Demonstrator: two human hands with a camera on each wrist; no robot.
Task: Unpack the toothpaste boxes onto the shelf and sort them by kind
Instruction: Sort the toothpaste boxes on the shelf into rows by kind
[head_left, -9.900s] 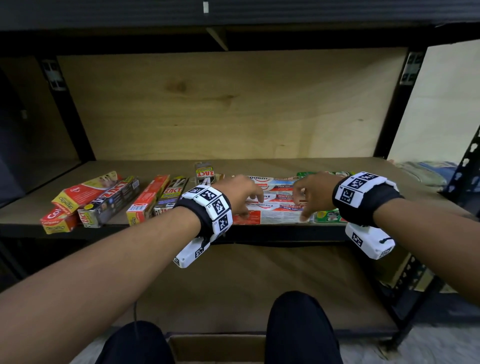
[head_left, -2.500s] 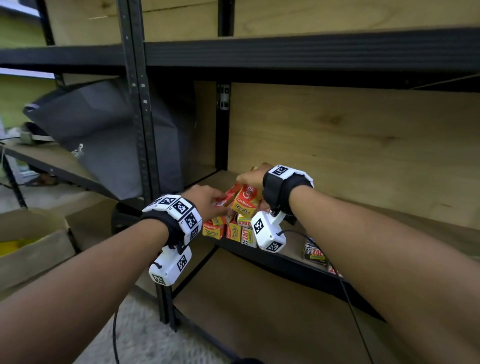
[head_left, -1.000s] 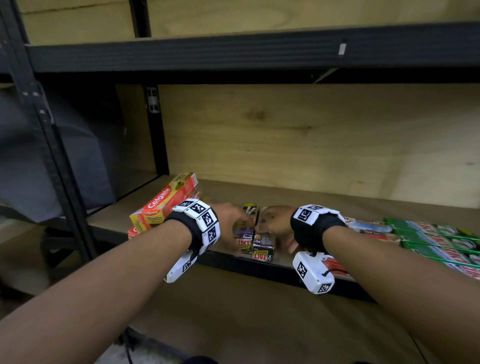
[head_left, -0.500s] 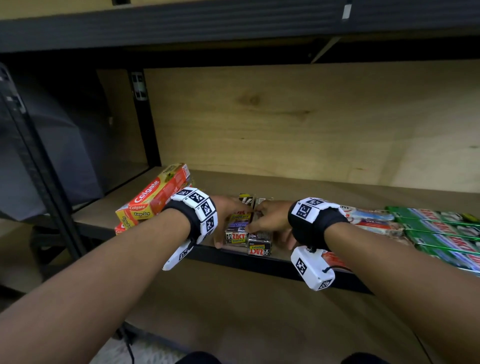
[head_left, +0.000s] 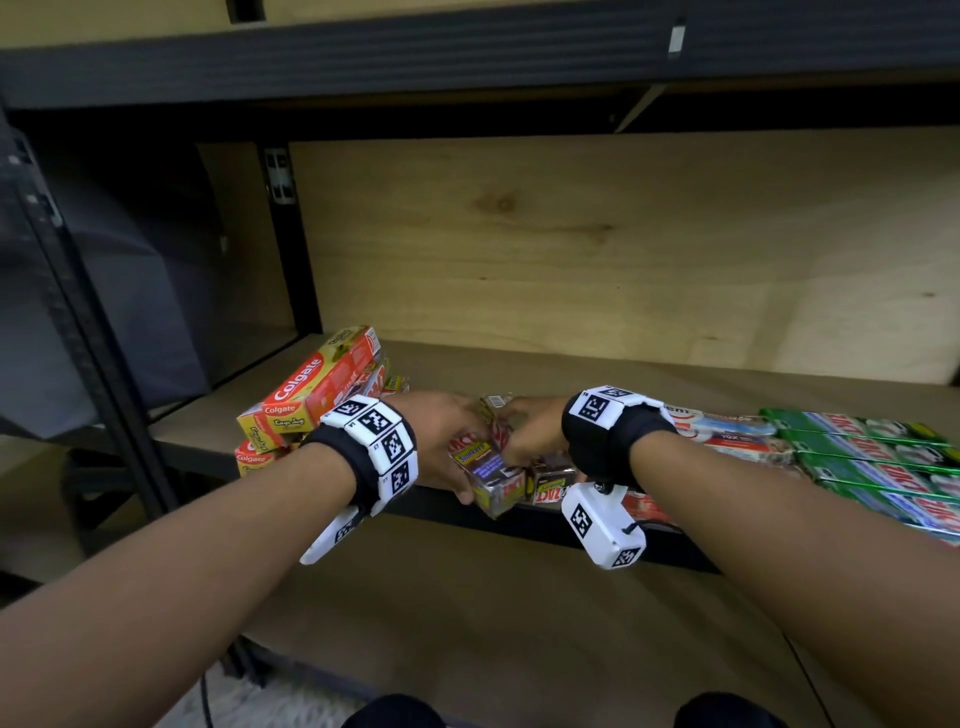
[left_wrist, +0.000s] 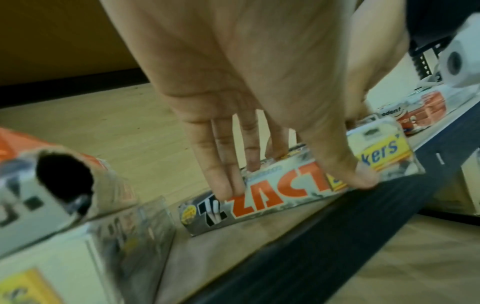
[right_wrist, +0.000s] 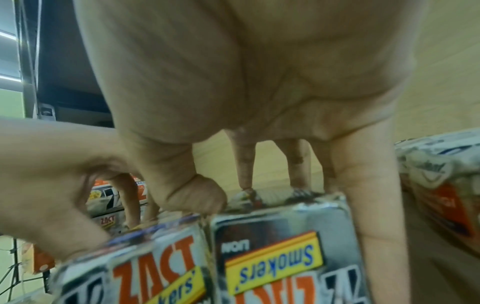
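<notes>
— Both hands on the Zact boxes, that's my read. My left hand (head_left: 441, 436) has its thumb on the near face and its fingers (left_wrist: 226, 170) over the far edge of the left Zact box (head_left: 491, 475), a firm grip round it at the front lip of the shelf (head_left: 597, 379).

— And the right?

— My right hand (head_left: 535, 431) comes down on the neighbouring Zact box (head_left: 550, 483): thumb curled onto the seam between the two, little finger (right_wrist: 374, 205) down its right side, other fingers over the far end. I'd call that a grip on it too. The two boxes sit side by side, touching.

— How many of each kind?

— Zact: I count those two up front, plus at least two more behind them in the right wrist view. Colgate boxes (head_left: 311, 389) are stacked at the left end; I see two for certain, one on top of the other, and more may be hidden behind. White-and-red boxes (head_left: 727, 436) lie just right of my right wrist, two showing. Green boxes (head_left: 872, 457) lie in a row at the far right, about four; the edge of the view cuts them off.

— Anything holding them?

— Only the shelf; they lie bare on its wooden board.
</notes>
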